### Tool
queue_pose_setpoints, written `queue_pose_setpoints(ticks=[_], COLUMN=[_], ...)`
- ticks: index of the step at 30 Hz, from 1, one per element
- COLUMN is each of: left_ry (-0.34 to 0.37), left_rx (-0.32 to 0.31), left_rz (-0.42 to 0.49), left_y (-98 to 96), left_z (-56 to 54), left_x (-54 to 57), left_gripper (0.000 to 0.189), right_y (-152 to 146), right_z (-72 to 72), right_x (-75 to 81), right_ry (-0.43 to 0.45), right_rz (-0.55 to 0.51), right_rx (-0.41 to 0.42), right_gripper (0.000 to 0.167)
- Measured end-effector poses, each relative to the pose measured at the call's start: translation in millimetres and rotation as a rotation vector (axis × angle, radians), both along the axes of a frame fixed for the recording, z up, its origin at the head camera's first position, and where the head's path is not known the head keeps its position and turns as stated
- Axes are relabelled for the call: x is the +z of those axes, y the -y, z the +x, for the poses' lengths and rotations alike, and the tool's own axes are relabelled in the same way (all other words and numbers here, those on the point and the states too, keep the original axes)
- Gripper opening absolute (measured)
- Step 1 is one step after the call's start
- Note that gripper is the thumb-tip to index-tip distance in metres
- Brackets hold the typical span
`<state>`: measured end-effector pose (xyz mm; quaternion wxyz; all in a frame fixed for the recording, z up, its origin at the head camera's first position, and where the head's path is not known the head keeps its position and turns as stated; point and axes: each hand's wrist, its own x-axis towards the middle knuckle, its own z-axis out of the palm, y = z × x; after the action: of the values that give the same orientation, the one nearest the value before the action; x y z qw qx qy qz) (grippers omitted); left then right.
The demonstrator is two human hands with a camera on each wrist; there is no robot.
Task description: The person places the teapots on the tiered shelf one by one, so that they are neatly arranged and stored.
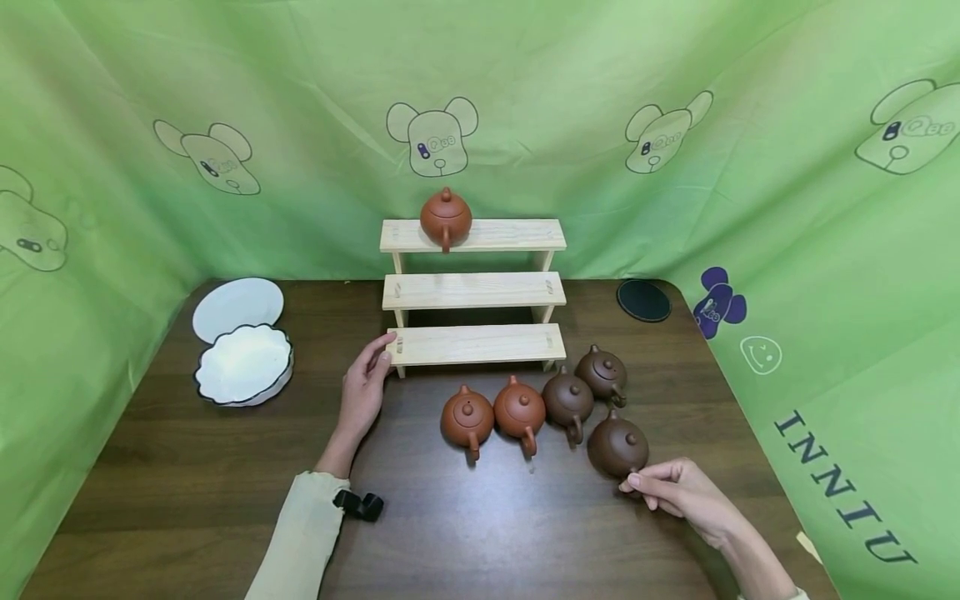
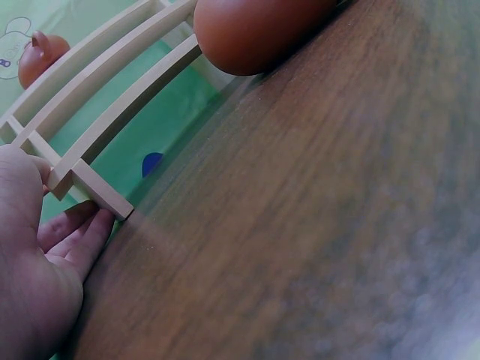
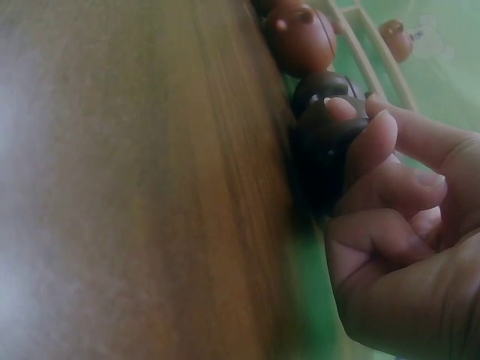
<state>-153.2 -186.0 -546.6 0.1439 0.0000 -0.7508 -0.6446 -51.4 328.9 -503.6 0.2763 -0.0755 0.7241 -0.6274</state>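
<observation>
My right hand (image 1: 686, 497) pinches the handle of a dark brown clay teapot (image 1: 618, 446) between thumb and fingers, at the right end of a group of teapots. That same teapot (image 3: 326, 161) shows dark and partly covered by the fingers in the right wrist view. Two more dark brown teapots (image 1: 567, 397) (image 1: 602, 372) and two reddish-brown ones (image 1: 467, 417) (image 1: 520, 410) stand on the table beside it. My left hand (image 1: 363, 392) touches the left end of the lowest step of a wooden three-step shelf (image 1: 476, 344), its fingers (image 2: 88, 234) fairly straight against the end leg.
One reddish-brown teapot (image 1: 446, 218) sits on the top step, left of centre. On the left of the table (image 1: 150, 467) lie a white plate (image 1: 238, 307) and a white scalloped dish (image 1: 244, 364). A black round mat (image 1: 643, 300) is at the back right. Green cloth (image 1: 525, 50) surrounds the table.
</observation>
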Motion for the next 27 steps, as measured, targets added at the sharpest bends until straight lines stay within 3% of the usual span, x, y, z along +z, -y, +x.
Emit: queue_pose_setpoints(ticks=[5, 11, 14, 18, 23, 25, 27], left_ry=[-0.03, 0.037, 0.032, -0.008, 0.011, 0.018, 0.033], left_rx=[-0.017, -0.031, -0.036, -0.038, -0.015, -0.018, -0.019], left_rz=[0.016, 0.044, 0.045, 0.053, 0.027, 0.026, 0.021], left_y=[5.8, 15.9, 17.9, 15.7, 8.8, 9.4, 6.3], left_z=[-6.5, -19.7, -22.1, -18.8, -10.6, -10.6, -6.1], left_x=[-15.6, -40.5, -45.0, -39.3, -22.0, -22.7, -12.5], left_gripper=[0.037, 0.036, 0.036, 0.036, 0.036, 0.036, 0.037], right_y=[-1.7, -4.7, -5.4, -4.2, 2.5, 7.1, 12.1], right_z=[1.1, 1.8, -0.4, -6.2, -14.0, -17.4, -21.3], right_x=[-0.3, 8.8, 18.3, 33.9, 51.4, 57.4, 61.7], right_ry=[-0.039, -0.102, -0.136, -0.189, -0.228, -0.24, -0.256], right_rz=[-0.025, -0.046, -0.063, -0.084, -0.087, -0.094, -0.112], right_rx=[0.015, 0.032, 0.037, 0.06, 0.065, 0.062, 0.061], right_gripper=[0.027, 0.033, 0.036, 0.039, 0.043, 0.045, 0.046])
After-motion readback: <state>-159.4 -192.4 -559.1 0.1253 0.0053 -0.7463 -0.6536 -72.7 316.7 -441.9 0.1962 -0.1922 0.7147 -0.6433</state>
